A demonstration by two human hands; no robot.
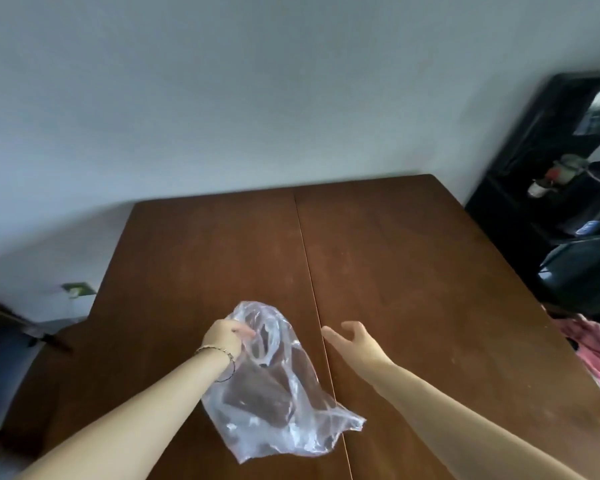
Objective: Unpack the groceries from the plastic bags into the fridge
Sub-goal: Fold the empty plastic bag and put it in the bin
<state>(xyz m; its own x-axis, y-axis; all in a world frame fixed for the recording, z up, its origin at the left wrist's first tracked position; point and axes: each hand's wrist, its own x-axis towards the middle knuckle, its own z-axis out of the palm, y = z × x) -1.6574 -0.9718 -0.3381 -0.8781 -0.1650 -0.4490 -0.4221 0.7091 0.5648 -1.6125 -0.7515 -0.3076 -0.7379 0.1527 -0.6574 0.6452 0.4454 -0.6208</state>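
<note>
— Listing item one: plastic bag point(274, 403), clear, crumpled, lying on the wooden table point(413, 271) just left of its centre seam, mouth end raised.

— Holder?

— Left hand point(226, 336), fingers curled round the bag's mouth, gripping the film. Right hand point(355, 337): fingers spread and relaxed, holding nothing, hovering over the table just beside the bag's opening.

— Contents?

— Uncertain. Dark shapes show through the film; whether they are goods or only the tabletop, I cannot tell. Likely little or nothing inside.

— Fridge?

— Not in view.

— Recommended handling for this step?

— The step is probably checking or emptying the bag. Hold the rim with the left hand so the mouth gapes wide. Bring the right hand in to part the opposite edge, or slide it under the bottom to feel for weight. Thin film clings and tears, so pull gently and not by one corner. Lift over the table, so anything slipping out lands there and not on the floor.
</note>
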